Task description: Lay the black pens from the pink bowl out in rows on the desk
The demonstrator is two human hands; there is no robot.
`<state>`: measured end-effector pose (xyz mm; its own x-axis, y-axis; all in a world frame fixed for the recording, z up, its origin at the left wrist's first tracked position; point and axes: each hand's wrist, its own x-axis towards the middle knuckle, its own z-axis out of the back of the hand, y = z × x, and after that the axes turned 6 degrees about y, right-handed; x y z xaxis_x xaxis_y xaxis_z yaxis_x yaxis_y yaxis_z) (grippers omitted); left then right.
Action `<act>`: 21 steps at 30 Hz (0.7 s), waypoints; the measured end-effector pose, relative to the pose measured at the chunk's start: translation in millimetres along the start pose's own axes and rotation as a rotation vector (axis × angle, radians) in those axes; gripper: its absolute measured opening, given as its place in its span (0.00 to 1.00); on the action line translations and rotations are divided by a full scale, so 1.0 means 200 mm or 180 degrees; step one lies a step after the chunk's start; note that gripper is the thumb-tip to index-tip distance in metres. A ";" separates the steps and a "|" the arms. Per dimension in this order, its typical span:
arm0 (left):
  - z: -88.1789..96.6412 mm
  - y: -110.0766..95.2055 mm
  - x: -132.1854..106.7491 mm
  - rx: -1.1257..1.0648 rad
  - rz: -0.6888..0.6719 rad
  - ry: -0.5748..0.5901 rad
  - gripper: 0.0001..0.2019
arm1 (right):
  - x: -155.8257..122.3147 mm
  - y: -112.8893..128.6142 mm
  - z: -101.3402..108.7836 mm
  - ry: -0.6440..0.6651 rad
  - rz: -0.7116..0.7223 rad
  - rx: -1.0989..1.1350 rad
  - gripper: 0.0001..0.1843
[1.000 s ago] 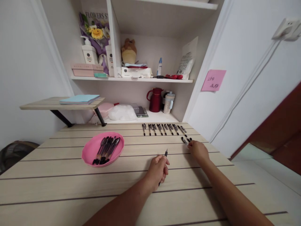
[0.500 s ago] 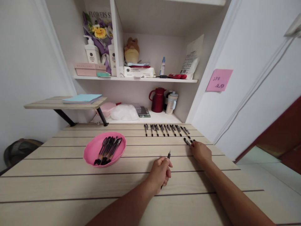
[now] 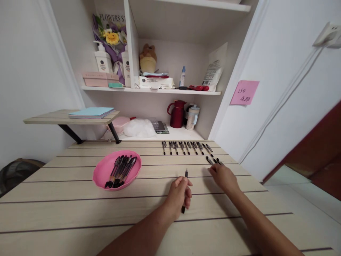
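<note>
An uncapped black pen [image 3: 186, 173] is gripped in my left hand [image 3: 178, 195], its bare tip pointing away from me and its dark end showing below the palm. My right hand [image 3: 223, 177] hovers low over the table, fingers drawn together; whether anything is between them is hidden. Just beyond its fingertips lie small black pen parts [image 3: 209, 160], which look like a cap and clip pieces. Behind them runs a row of black pens [image 3: 188, 147], with clipped caps among them. More black pens [image 3: 123, 170] are heaped in a pink scalloped plate [image 3: 99, 176] at the left.
A small raised shelf [image 3: 45, 116] with blue-covered papers [image 3: 92, 112] stands at the table's back left. Behind the table, a white cabinet holds a red jug [image 3: 177, 114], a tumbler [image 3: 192, 117] and a plastic bag [image 3: 140, 128]. A pink note [image 3: 244, 92] is stuck on the right wall.
My right hand has drawn back slightly toward me from the small black parts, which now show more fully. My left hand still holds the pen, now more upright in view. The whole view shifted slightly.
</note>
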<state>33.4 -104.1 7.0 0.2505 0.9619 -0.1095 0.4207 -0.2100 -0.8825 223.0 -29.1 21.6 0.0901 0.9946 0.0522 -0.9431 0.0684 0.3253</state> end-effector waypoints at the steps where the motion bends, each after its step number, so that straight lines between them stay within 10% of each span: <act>1: 0.00 0.00 0.01 -0.0274 -0.0106 -0.0053 0.15 | -0.07 0.05 -0.01 0.0306 0.0236 0.0421 0.18; 4: 0.00 0.01 0.03 -0.1077 -0.0360 -0.0251 0.15 | -0.29 0.21 -0.10 0.1229 0.0718 0.1741 0.20; 9: 0.01 0.02 0.03 -0.1293 -0.0275 -0.0303 0.15 | -0.46 0.32 -0.22 0.1066 0.1037 0.2413 0.11; 16: 0.04 0.02 0.04 -0.1085 0.0248 -0.0014 0.28 | -0.18 0.06 -0.09 -0.0077 0.0658 0.0374 0.15; 21: 0.04 0.02 0.03 -0.0903 0.0157 0.0038 0.26 | -0.03 -0.09 -0.07 -0.0129 0.0034 -0.0632 0.14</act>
<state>29.4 -97.2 -1.3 0.2862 0.9476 -0.1421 0.6345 -0.2986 -0.7130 235.6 -35.2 2.7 0.0887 0.9916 0.0938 -0.9883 0.0759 0.1324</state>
